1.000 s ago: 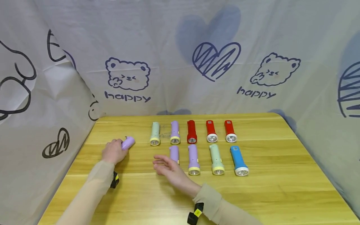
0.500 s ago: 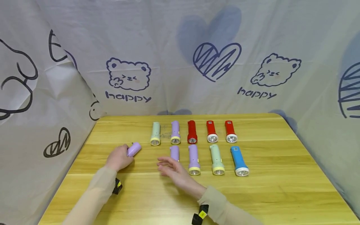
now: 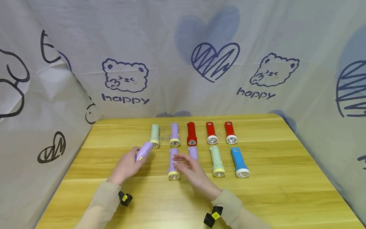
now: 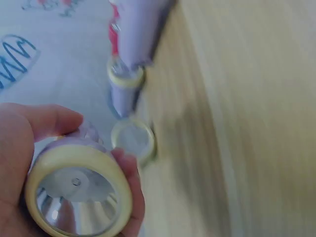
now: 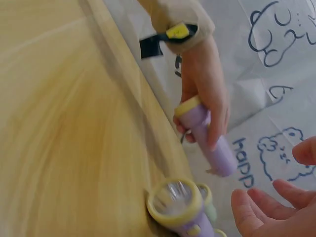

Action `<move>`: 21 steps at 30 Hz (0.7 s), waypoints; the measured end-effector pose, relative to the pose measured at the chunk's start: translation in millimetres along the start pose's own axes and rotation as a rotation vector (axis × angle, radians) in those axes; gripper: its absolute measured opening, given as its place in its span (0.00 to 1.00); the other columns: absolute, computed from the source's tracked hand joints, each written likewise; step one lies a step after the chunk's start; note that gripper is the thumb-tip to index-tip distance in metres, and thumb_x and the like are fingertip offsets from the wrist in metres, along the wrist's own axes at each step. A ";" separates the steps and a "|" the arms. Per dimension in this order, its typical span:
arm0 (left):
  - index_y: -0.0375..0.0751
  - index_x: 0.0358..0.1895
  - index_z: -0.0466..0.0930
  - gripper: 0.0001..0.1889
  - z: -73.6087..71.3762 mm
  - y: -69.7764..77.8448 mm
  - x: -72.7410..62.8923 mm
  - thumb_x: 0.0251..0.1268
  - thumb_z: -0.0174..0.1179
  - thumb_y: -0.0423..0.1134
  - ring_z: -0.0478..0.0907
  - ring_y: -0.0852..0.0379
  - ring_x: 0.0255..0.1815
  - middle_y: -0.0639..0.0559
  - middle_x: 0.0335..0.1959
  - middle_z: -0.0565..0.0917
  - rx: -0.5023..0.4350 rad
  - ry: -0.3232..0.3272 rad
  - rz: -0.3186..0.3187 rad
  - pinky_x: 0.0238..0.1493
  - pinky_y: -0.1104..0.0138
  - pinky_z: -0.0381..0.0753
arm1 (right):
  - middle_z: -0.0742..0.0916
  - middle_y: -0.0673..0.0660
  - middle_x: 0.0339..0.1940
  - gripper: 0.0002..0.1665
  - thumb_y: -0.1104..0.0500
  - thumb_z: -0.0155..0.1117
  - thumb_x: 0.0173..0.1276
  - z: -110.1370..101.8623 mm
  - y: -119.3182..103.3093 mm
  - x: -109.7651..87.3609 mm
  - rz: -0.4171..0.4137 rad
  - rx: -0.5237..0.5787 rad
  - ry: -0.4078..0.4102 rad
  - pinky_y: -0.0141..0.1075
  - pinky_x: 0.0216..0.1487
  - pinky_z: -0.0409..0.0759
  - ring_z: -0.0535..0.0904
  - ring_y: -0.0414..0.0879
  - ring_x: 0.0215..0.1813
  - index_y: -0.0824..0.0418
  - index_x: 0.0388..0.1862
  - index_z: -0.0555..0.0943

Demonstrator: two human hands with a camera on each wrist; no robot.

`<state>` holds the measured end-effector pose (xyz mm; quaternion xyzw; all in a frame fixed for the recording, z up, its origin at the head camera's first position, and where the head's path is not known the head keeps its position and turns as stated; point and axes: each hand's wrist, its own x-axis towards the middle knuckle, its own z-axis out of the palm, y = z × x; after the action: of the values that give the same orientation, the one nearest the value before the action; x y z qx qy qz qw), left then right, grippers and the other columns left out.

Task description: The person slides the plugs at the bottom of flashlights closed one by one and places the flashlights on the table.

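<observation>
My left hand (image 3: 128, 166) grips a purple flashlight (image 3: 145, 150) by its body, above the table at the left end of two rows of flashlights. In the left wrist view, the thumb and fingers wrap round this flashlight, its yellow-rimmed lens (image 4: 76, 197) facing the camera. My right hand (image 3: 197, 178) holds nothing; its fingers are loosely bent over the front row. It overlaps a purple flashlight (image 3: 171, 158) lying there and hides the lower part of another purple flashlight (image 3: 193, 152). The right wrist view shows the right fingertips apart, near the held flashlight (image 5: 215, 145).
A green flashlight (image 3: 216, 159) and a blue flashlight (image 3: 238, 159) continue the front row. Behind lie a green flashlight (image 3: 154, 133), a purple flashlight (image 3: 174, 132) and several red flashlights (image 3: 191, 132). The wooden table (image 3: 271, 197) is bordered by a printed cloth (image 3: 171, 47).
My left hand has carried the purple flashlight rightward, closer to the rows, and turned it more upright. The right hand has shifted right, uncovering a front-row purple flashlight. The head view has swung slightly right.
</observation>
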<state>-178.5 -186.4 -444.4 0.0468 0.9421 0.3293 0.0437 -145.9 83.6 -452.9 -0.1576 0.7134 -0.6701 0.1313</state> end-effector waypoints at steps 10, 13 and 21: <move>0.39 0.63 0.73 0.24 21.8 46.3 -6.2 0.68 0.64 0.45 0.80 0.53 0.34 0.40 0.43 0.86 -0.071 0.102 0.207 0.32 0.64 0.78 | 0.81 0.69 0.65 0.24 0.65 0.59 0.74 -35.4 -12.5 -1.2 -0.177 -0.123 0.188 0.28 0.62 0.80 0.78 0.64 0.66 0.71 0.66 0.73; 0.41 0.62 0.73 0.24 28.6 57.8 -7.0 0.65 0.66 0.43 0.81 0.52 0.37 0.41 0.43 0.86 -0.093 0.134 0.260 0.35 0.63 0.79 | 0.82 0.69 0.63 0.24 0.68 0.62 0.71 -45.8 -16.5 -1.8 -0.268 -0.173 0.244 0.33 0.62 0.82 0.80 0.61 0.64 0.71 0.65 0.74; 0.41 0.60 0.76 0.25 38.3 80.1 -5.6 0.60 0.70 0.40 0.84 0.51 0.36 0.41 0.43 0.88 -0.119 0.198 0.378 0.33 0.64 0.82 | 0.82 0.63 0.62 0.26 0.69 0.67 0.67 -63.7 -26.8 -1.0 -0.432 -0.340 0.316 0.46 0.63 0.83 0.79 0.58 0.64 0.66 0.64 0.77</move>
<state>-163.8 -101.1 -424.0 0.1872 0.8952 0.3896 -0.1087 -169.0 140.8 -421.8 -0.2192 0.7768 -0.5698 -0.1548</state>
